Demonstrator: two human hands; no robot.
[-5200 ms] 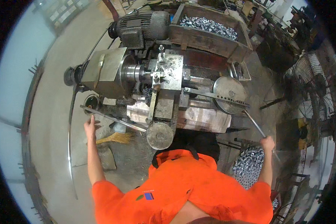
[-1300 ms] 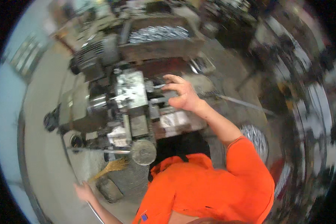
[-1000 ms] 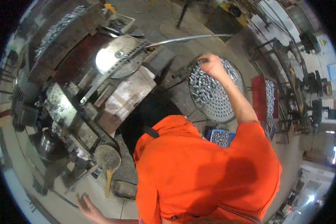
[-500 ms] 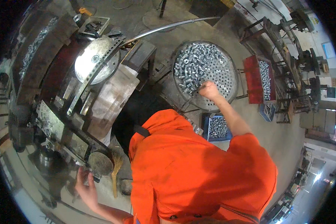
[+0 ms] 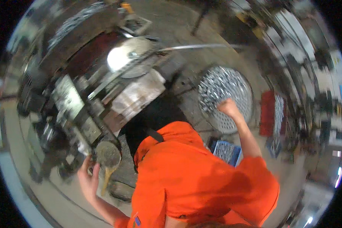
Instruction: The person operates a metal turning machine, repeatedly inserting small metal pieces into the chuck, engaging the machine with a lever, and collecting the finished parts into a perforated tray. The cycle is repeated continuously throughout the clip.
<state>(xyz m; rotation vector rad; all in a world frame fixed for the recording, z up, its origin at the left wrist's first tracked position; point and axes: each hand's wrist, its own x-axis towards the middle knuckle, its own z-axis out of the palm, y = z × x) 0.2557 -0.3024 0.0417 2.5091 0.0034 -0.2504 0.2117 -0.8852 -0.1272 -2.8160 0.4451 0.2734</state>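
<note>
My right hand (image 5: 228, 108) is closed over the near part of a round perforated metal tray (image 5: 228, 124). Whatever it may grip is blurred and hidden by the fingers. Beside it, small shiny metal cylinders (image 5: 217, 85) lie heaped across the tray's left and far part. At the lower left my left hand (image 5: 88, 178) has its fingers apart, with nothing visible in it. Its fingertips are close to a round dark disc (image 5: 108, 154) at the near end of the machine bench; whether they touch anything there is unclear. A straw-coloured brush (image 5: 106, 180) lies just right of that hand.
A blue bin (image 5: 237, 155) of small metal parts stands near the tray. To its right is a red bin (image 5: 267, 114) with more parts. On the left bench are a bright round plate (image 5: 119, 57), a perforated bar and a pale sheet (image 5: 138, 93). A long rod (image 5: 195, 46) extends rightward.
The whole view has shifted and turned, with motion blur. Both hands keep much the same places: right at the tray, left beside the round disc.
</note>
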